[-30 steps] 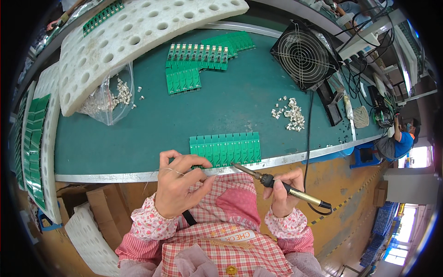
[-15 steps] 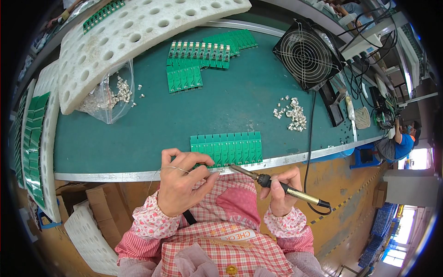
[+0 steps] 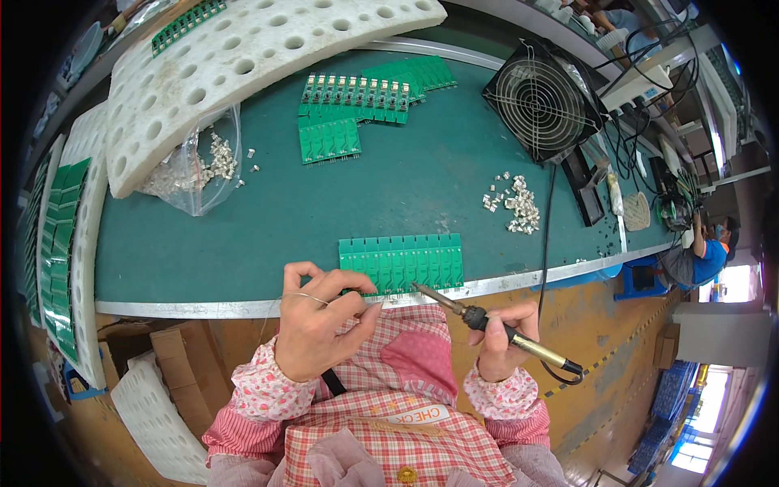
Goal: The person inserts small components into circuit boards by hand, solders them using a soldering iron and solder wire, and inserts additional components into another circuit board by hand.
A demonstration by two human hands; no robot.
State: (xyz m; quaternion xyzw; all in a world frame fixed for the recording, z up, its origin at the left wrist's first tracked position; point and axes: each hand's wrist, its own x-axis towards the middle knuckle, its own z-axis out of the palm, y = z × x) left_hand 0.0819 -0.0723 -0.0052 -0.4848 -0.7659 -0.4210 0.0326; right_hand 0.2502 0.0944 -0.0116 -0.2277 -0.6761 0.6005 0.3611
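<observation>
green desk by the aisle, soldering iron at a strip of boards

yellowish floor (image 3: 604, 325) shows beyond the near side of a green desk (image 3: 284, 219) edged with a metal strip (image 3: 195, 309). at the near middle of that desk lies a green circuit board panel (image 3: 401, 258), flat, its near side along the strip. the right hand (image 3: 505, 334) pinches a soldering iron (image 3: 475, 316) between thumb and fingers; the iron slants left, its tip at the near part of the panel, though actual contact is too small to tell. the left hand (image 3: 323, 321) is bent, fingertips at the panel's near left corner, with a thin wire (image 3: 311, 297) running over the fingers; whether they pinch its end i cannot tell.

far on the desk, more green boards (image 3: 329, 141) overlap beside one fitted with a row of small parts (image 3: 354, 84). to the right stand a black fan (image 3: 538, 99) with a wire guard and, nearer, a loose pile of small pale parts (image 3: 522, 209). to the left, a clear bag (image 3: 195, 191) of similar parts sits against a white foam sheet (image 3: 260, 65) full of round holes. far right, a person in a blue top (image 3: 711, 258) sits.
</observation>
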